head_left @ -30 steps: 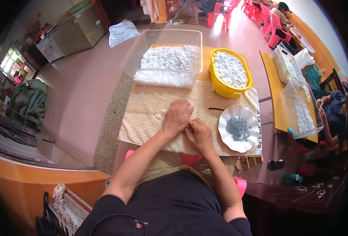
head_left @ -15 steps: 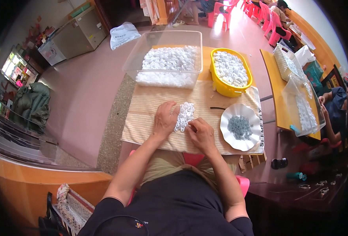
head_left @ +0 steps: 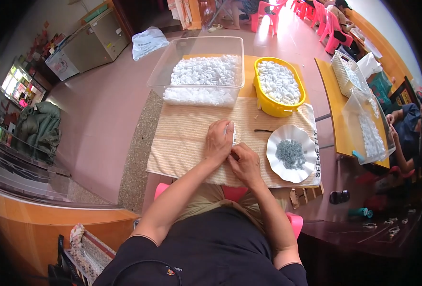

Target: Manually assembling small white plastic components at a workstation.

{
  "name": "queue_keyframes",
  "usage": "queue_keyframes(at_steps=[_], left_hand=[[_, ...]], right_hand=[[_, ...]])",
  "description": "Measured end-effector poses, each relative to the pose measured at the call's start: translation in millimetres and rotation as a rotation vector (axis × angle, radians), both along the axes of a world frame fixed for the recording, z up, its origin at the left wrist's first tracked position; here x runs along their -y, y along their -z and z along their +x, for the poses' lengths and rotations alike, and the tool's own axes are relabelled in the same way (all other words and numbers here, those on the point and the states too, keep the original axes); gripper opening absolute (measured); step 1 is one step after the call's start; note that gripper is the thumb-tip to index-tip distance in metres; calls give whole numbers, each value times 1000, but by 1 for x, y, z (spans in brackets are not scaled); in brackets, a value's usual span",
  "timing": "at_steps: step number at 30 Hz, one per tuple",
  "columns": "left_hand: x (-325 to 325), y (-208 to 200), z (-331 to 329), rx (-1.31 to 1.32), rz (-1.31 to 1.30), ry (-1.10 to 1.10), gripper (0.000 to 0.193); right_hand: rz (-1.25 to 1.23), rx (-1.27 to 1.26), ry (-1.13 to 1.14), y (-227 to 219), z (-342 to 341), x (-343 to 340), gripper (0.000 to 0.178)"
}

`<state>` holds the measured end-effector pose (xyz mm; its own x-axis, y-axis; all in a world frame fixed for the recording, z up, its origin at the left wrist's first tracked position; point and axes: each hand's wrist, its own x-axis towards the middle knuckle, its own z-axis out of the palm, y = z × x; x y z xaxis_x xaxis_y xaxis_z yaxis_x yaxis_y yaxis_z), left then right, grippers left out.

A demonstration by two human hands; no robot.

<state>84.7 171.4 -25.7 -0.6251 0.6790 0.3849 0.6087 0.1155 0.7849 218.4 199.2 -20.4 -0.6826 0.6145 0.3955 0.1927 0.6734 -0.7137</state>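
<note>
Left hand [head_left: 219,141] is half-curled over some small white pieces [head_left: 234,136], right hand [head_left: 245,163]'s bunched up beside it. Can't tell if either's gripping any.

White pieces [head_left: 234,137] partly hidden by left hand [head_left: 218,140], shirt [head_left: 215,243] cut off

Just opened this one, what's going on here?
A person sits with both hands close together over a striped towel. The left hand arches over some small white pieces, mostly hidden; the right hand is beside it, fingertips curled out of sight. Beyond them stand a clear bin and a yellow tub, both holding white pieces. To the right, a wavy-edged plate holds small grey pieces.
</note>
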Motion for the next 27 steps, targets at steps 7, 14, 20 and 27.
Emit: queue_keyframes(at_steps=[7, 14, 20, 27], left_hand=[[-13, 3, -1, -39, 30, 16, 42], [-2, -3, -20, 266, -53, 147, 46], [2, 2, -24, 337, 133, 176, 45], [13, 10, -28, 388, 110, 210, 34]], right_hand=[[6, -13, -8, 4, 0, -3, 12], [-1, -38, -21, -8, -1, 4, 28], [92, 87, 49, -11, -3, 10, 27], [67, 17, 149, 1, -5, 8, 23]])
